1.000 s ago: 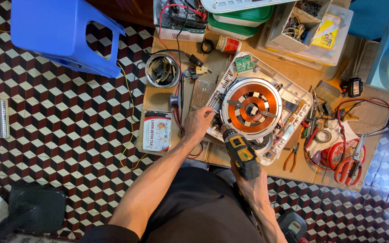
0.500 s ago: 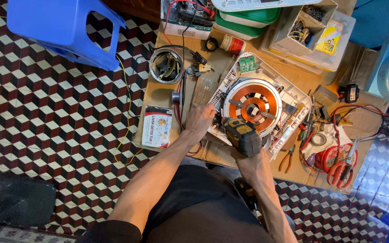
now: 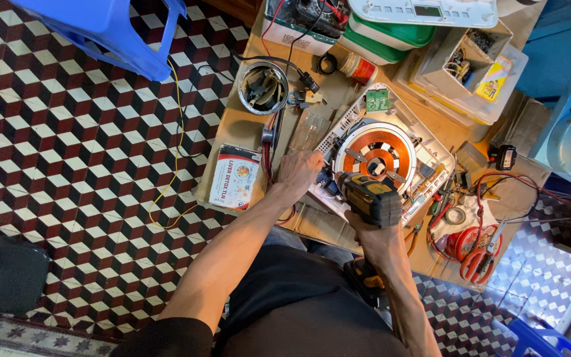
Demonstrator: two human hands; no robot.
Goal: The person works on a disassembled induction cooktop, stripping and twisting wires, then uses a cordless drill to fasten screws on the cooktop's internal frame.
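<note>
Cooker [image 3: 381, 155] lies opened on the table [image 3: 232, 125], coil [image 3: 376, 151] exposed and still mounted. Right hand [image 3: 373, 233] grips drill [image 3: 371, 198]; left hand [image 3: 297, 173] presses cooker's edge, fingers loosely curled.

Flat rectangular cardboard box [image 3: 234, 176], white with red band and round picture, lies at the desk's left edge. Small yellow printed packet [image 3: 494, 79] sits in the clear plastic tray at upper right. White panel with a small grey display window [image 3: 426, 10] lies at top. White printed carton [image 3: 290, 36], upper middle, holds cables.
</note>
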